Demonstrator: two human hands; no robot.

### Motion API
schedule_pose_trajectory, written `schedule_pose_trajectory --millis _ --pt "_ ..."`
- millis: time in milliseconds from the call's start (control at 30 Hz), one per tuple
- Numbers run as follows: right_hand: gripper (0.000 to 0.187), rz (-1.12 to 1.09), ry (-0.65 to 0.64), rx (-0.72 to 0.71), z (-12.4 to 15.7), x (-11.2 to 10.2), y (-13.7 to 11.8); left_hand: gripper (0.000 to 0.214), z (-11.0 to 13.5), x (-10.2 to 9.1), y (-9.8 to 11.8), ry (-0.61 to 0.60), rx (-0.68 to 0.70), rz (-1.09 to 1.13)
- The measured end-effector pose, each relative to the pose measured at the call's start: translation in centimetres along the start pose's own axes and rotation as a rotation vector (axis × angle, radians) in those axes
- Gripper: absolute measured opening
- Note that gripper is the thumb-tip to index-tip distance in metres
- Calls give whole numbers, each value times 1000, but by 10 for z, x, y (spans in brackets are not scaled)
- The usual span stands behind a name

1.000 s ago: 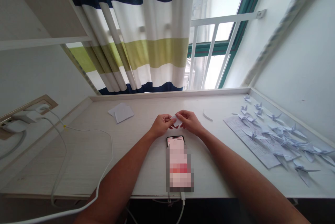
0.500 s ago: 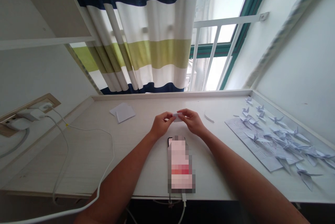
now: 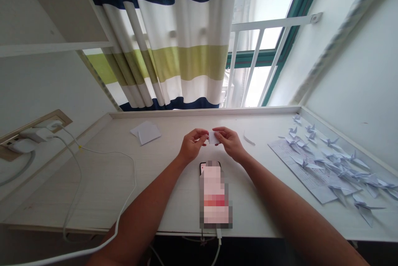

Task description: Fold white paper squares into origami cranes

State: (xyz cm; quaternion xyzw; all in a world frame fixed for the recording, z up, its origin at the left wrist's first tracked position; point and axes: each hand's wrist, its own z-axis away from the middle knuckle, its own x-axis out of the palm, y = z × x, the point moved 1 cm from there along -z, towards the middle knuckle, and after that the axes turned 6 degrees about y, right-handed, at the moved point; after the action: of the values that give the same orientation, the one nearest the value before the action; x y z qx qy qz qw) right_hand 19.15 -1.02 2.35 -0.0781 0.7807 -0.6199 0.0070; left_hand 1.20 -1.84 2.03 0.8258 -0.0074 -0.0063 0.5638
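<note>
A small folded piece of white paper (image 3: 213, 137) is held up between my two hands over the middle of the desk. My right hand (image 3: 229, 142) pinches it from the right, thumb in front and fingers behind. At its left edge, the thumb and index finger of my left hand (image 3: 192, 146) are closed together on the paper's margin. Just below my hands lies a phone (image 3: 214, 195) with a blurred screen, a white cable plugged into its lower end. To the right of my right hand rests a thin curved paper strip (image 3: 249, 138).
Several folded paper cranes (image 3: 342, 168) cover the desk's right side, some on a printed sheet (image 3: 289, 160). Square white papers (image 3: 149, 133) lie at back left. A white cable (image 3: 134, 170) runs from the wall socket (image 3: 34, 133) across the left side. A curtain (image 3: 186, 62) hangs behind.
The folded paper has turned from a flat, narrow view to a squarer face. My left fingers have shifted to its left edge, and my right hand keeps its pinch.
</note>
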Motion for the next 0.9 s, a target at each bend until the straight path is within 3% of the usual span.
schedule_pose_trajectory --millis 300,633,900 --pt "39 -25 -72 12 2 2 -1 35 -3 -1 3 -4 -76 111" --pt "33 -67 -117 32 4 2 -11 33 -5 -1 3 113 -62 115" --pt "19 -30 -62 2 3 0 -10 20 -1 -3 0 -23 -18 -25"
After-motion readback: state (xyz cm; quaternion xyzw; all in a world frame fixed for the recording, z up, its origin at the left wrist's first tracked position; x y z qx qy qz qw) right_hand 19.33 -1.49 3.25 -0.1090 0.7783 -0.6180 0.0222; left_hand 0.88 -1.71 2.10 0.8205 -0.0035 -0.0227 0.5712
